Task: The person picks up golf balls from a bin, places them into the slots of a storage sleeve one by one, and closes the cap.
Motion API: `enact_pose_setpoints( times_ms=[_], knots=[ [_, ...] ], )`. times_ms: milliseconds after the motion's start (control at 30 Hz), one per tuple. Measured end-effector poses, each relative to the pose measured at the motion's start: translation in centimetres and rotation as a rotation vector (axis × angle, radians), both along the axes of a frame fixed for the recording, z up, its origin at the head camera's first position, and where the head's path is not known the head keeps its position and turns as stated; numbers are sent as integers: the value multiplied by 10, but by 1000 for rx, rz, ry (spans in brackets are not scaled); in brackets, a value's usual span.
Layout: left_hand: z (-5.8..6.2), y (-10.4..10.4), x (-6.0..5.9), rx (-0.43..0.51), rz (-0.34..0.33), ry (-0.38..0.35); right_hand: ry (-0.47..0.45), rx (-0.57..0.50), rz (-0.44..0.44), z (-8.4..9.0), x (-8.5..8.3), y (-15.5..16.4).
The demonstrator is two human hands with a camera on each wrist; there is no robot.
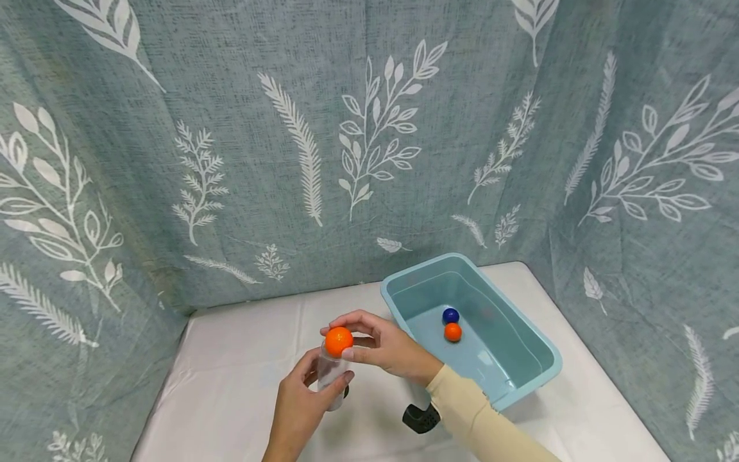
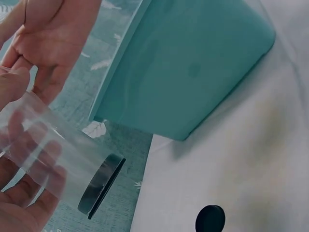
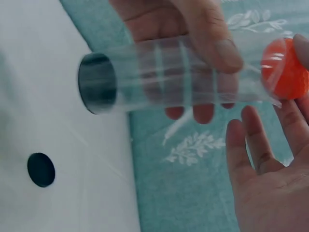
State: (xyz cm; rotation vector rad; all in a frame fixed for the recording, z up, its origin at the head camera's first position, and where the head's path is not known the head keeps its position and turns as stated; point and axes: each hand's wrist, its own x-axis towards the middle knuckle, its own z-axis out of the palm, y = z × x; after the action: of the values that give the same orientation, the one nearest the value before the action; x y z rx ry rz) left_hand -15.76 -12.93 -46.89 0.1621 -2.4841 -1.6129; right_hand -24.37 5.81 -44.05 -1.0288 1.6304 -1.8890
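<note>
Fingers of the left hand [image 1: 300, 404] are curling round a clear plastic tube [image 1: 331, 378], which I am seeing held upright above the white table [image 1: 231, 359], just left of the teal tub [image 1: 537, 359]. From the left wrist view the tube [image 2: 53, 159] is ending in a dark cap [image 2: 101, 186] at its lower end, and I am not seeing anything inside it; its walls are showing only the fingers behind them. The right hand [image 1: 383, 346] is reaching across from the tub's side and pinching an orange ball [image 1: 338, 341] between thumb and fingertips, and the ball is sitting right at the tube's open top. In the right wrist view the ball [image 3: 285, 67] is resting at the tube's mouth, partly past the clear rim (how far in I cannot tell), while the remaining fingers [image 3: 256, 145] of that hand are lying spread and relaxed below it.

Inside the tub, two balls are lying on its floor, touching or nearly so: a blue ball [image 1: 450, 315] toward the far wall and a second orange ball [image 1: 453, 332] just nearer to me. A small black lid [image 1: 420, 418] is lying on the table off the tub's near left corner, beside the right sleeve [image 1: 479, 417].
</note>
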Motion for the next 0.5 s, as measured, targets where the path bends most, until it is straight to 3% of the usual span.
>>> enact_pose_setpoints(
  times_ms=[233, 500],
  knots=[
    [-2, -2, 3, -15, -9, 51, -20, -39, 8, -9, 8, -7],
    [-4, -6, 5, 2, 3, 30, -16, 0, -31, -8, 10, -11]
  ],
)
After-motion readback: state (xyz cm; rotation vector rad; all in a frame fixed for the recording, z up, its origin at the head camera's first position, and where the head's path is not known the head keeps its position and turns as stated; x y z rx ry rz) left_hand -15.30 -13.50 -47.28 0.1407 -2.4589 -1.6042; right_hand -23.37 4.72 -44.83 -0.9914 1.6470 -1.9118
